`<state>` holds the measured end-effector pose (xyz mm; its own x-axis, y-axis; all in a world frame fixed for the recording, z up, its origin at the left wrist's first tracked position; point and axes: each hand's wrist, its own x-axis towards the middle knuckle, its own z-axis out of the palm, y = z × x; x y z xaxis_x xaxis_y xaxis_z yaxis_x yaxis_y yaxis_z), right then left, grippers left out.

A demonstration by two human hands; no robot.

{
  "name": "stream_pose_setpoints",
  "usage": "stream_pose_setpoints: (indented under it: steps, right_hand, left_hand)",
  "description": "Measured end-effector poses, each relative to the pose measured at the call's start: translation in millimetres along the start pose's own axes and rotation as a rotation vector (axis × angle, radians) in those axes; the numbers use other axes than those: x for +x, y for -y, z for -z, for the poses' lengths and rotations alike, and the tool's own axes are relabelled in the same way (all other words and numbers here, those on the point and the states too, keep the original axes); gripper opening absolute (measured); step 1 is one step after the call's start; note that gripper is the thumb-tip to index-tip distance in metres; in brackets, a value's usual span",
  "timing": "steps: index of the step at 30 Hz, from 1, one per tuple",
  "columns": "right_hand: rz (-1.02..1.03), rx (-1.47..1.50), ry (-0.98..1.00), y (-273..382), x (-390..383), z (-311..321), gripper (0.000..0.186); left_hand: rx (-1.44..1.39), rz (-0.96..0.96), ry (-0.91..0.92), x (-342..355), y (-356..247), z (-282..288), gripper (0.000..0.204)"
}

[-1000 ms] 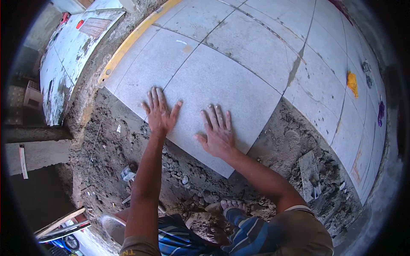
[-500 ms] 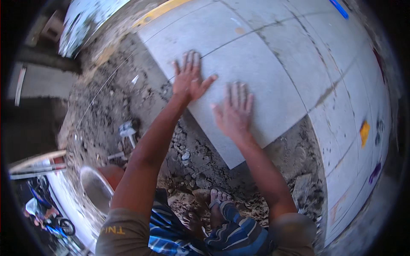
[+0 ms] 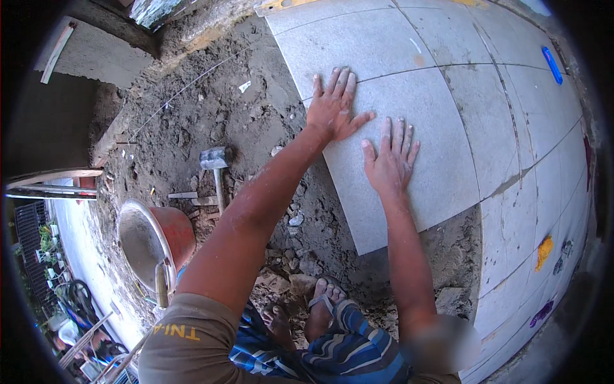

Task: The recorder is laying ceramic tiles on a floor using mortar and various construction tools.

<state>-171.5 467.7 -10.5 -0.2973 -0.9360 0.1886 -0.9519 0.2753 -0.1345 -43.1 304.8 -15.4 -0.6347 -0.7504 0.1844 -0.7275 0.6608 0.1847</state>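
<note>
Both palms lie on a large light-grey floor tile (image 3: 422,185) that borders the laid tiles and rests over the mortar bed. My left hand (image 3: 332,105) presses near its far left corner, by the joint with the neighbouring tile (image 3: 345,45); the fingers are stretched out and spread. My right hand (image 3: 392,157) is flat around the tile's middle, fingers pointing away and apart. Neither hand holds anything. The tile's near corner juts out over dark, lumpy mortar (image 3: 332,224) between my arms.
Left of my left arm a mallet (image 3: 216,159) lies on the mortar. A red bucket (image 3: 178,233) stands nearer, a wooden-handled tool (image 3: 161,285) at its rim. A string (image 3: 185,93) crosses the mortar. A yellow level (image 3: 288,5) lies at the far edge, a blue object (image 3: 551,65) far right.
The view has swung, so the tile and hands appear farther right and more of the bucket shows. Both hands stay on the tile with fingers spread.
</note>
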Motion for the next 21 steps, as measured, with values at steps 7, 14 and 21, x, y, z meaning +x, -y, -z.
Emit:
stream_pose_setpoints:
  steps: [7,14,21]
  right_hand:
    - [-0.056,0.071,-0.072,3,12,41,0.084]
    - [-0.059,-0.027,0.035,-17,-28,16,0.085]
    - [-0.064,0.019,0.026,-14,-28,18,0.087]
  left_hand:
    - [0.011,0.054,-0.005,-4,2,-1,0.108]
    - [-0.039,0.019,-0.038,2,-7,0,0.106]
    - [-0.022,0.125,-0.088,28,1,5,0.106]
